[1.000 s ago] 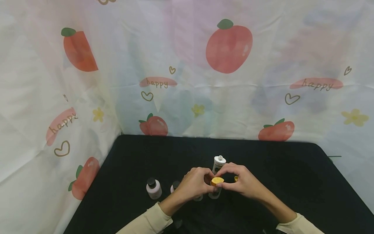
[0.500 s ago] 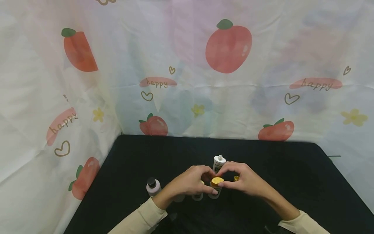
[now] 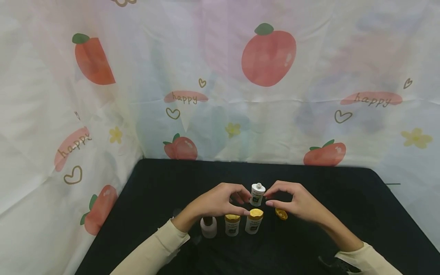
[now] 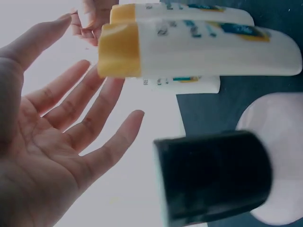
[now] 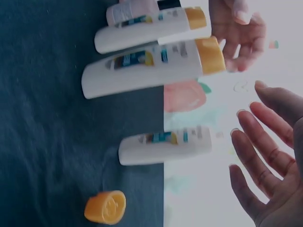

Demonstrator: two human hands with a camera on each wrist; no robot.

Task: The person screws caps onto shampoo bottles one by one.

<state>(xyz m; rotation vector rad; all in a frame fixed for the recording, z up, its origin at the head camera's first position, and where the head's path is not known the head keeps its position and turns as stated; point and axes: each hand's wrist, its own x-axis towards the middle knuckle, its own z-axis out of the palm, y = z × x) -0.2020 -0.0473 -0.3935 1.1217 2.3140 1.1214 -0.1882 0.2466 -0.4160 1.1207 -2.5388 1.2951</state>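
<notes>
My left hand (image 3: 220,200) hovers with parted fingers above two white bottles with yellow caps. The nearer-right bottle (image 3: 253,226) has its cap on, just below my left thumb, and its twin (image 3: 232,226) stands to its left. Behind them is an uncapped white bottle (image 3: 256,195), its narrow neck bare. My right hand (image 3: 295,200) holds nothing, its fingers and thumb spread beside that bottle. A loose yellow cap (image 3: 281,214) lies on its side under my right hand, its hollow inside showing in the right wrist view.
A pale pink bottle with a black cap (image 4: 213,175) stands left of the yellow-capped ones. Another dark-capped bottle is mostly hidden behind my left wrist. Black cloth covers the table (image 3: 326,194), and a printed curtain (image 3: 220,126) hangs behind it.
Both hands have let go of the yellow-capped bottle and moved up and apart, the right one to the right. The bottle stays standing with its cap on.
</notes>
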